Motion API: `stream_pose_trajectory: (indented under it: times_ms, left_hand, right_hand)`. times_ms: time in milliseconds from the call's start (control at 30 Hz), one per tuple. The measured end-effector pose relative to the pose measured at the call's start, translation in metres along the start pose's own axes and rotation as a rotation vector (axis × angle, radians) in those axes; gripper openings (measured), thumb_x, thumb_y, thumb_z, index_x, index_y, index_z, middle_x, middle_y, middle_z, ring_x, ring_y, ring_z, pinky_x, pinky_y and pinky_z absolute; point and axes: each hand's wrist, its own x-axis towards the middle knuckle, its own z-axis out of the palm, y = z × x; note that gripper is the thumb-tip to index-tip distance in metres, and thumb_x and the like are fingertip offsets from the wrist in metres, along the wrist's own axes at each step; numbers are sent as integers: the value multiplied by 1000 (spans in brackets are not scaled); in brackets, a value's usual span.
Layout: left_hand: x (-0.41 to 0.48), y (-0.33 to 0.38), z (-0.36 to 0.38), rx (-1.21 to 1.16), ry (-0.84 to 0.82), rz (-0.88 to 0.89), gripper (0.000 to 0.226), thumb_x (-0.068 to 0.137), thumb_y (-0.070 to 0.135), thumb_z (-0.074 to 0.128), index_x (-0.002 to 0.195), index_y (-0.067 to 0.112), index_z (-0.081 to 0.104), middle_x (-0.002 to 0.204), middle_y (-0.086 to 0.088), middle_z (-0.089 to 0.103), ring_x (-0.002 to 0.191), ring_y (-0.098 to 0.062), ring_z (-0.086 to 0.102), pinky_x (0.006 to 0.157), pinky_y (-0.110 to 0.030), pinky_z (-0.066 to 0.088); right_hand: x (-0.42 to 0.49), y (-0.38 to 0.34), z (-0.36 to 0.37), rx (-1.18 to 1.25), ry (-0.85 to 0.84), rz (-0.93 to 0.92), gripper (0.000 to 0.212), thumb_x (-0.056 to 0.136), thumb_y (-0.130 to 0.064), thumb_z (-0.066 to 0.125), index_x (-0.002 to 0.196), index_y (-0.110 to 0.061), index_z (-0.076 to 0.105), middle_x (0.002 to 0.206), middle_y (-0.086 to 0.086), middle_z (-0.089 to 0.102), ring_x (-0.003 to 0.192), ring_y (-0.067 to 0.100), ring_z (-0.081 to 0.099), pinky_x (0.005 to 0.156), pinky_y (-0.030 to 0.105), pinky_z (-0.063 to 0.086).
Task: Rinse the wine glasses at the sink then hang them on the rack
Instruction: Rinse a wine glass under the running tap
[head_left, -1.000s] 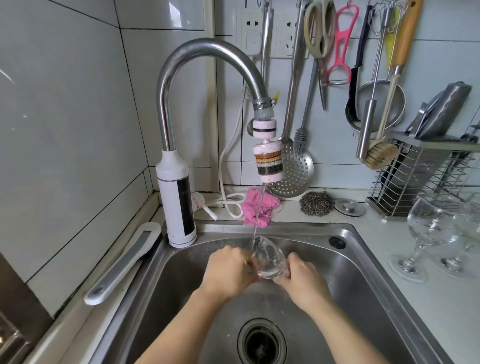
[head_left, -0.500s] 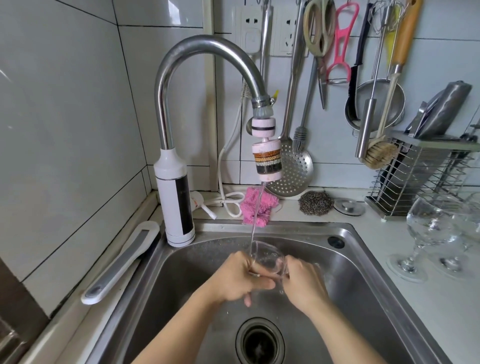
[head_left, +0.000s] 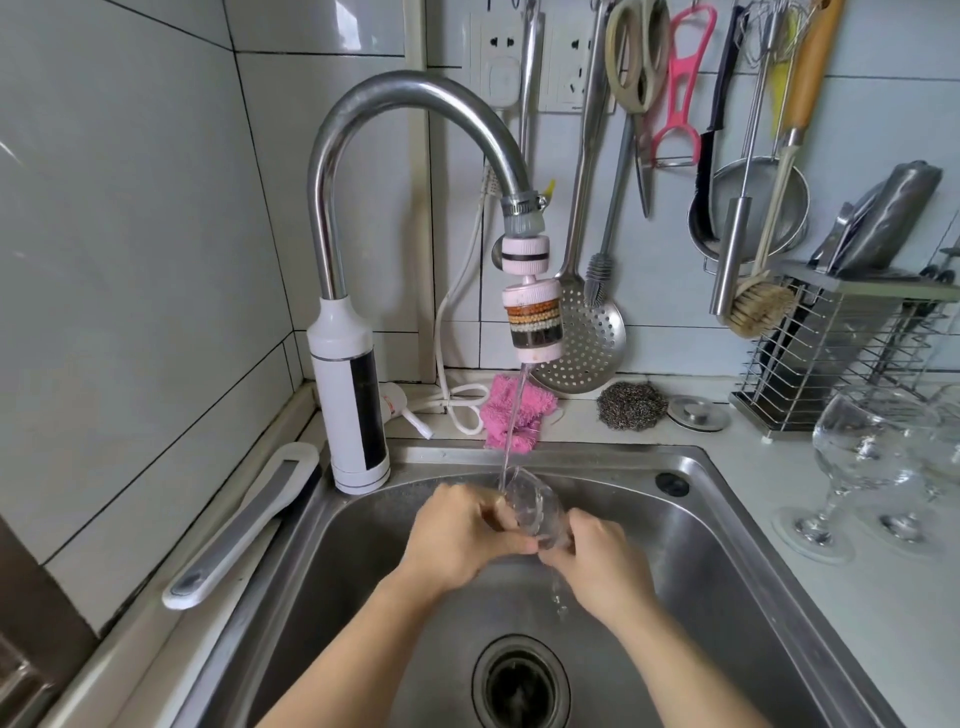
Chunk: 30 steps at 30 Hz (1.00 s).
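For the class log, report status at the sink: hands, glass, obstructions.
Left hand and right hand both gripping the wine glass. Glass tilted under the running stream over the sink. Two more wine glasses waiting on the counter, right. Nothing obstructing.

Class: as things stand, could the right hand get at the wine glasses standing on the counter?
Probably not yet: the right hand is gripping the glass under the stream. The path to the counter glasses looks clear.

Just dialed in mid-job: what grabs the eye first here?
Both hands, left and right, hold a wine glass tilted under the tap's stream over the sink. Two more glasses stand on the counter at right, below hanging utensils.
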Motion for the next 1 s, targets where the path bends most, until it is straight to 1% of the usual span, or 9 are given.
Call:
stream_pose_trajectory:
  times_ms: [100,167,233,400,567,633,767,900,1000]
  left_hand:
    - [1,-2,-2,-59,-68,27,19,57,58,82,72,48,77,75,26,74,67,-1,69,66,-25,53]
    - [-2,1,-1,-270,-336,-39,24,71,40,86,95,39,82,95,17,79,56,-12,68,59,-28,58]
    - [-3,-1,2,-314,-449,-48,23,85,21,81,102,37,81,106,13,79,47,-12,62,52,-22,54]
    - [3,-6,-6,-82,-89,-25,17,71,22,93,75,35,82,74,17,77,67,-2,69,68,-24,50]
    - [-3,5,0,-419,-353,-108,17,86,23,82,100,33,83,94,8,81,39,-8,57,50,-21,50]
    - [-2,6,1,-393,-281,-79,11,85,22,83,94,28,84,88,7,81,36,-5,51,43,-17,44]
    - [0,-1,-2,-83,-132,16,21,76,26,89,68,44,79,62,22,72,41,3,55,50,-10,40]
    - [-4,3,1,-305,-367,-88,15,86,27,82,97,37,83,105,11,79,59,-31,70,54,-26,53]
    - [-2,3,0,-293,-285,-100,13,86,21,82,96,28,84,96,10,80,48,-20,64,49,-22,53]
  right_hand:
    - [-1,-1,0,-24,7,12,33,82,-49,70,84,-26,47,95,-4,67,93,25,64,63,32,42]
    - [-2,-1,0,-56,-8,25,33,80,-46,73,86,-25,48,97,-3,68,94,26,65,63,31,40]
    - [-2,0,1,-81,-11,34,32,79,-44,73,90,-25,50,99,-3,69,95,26,66,63,30,41]
    - [-1,0,0,-57,35,56,38,80,-47,73,83,-24,42,97,-2,68,92,27,66,62,31,38]
    - [-1,0,2,17,-20,14,39,80,-47,74,90,-20,48,97,2,69,92,30,65,70,36,51]
    - [0,0,2,38,-24,-11,36,82,-46,73,95,-20,53,99,1,70,94,28,65,74,37,52]
    - [2,1,4,58,-31,-50,24,87,-42,67,104,-24,65,103,-4,71,100,23,65,77,33,51]
    - [0,4,6,74,-42,-61,20,85,-40,71,89,-24,58,91,-6,66,95,23,65,67,32,44]
    - [0,3,6,46,-27,-66,27,82,-42,72,84,-26,51,88,-7,65,92,22,64,67,32,43]
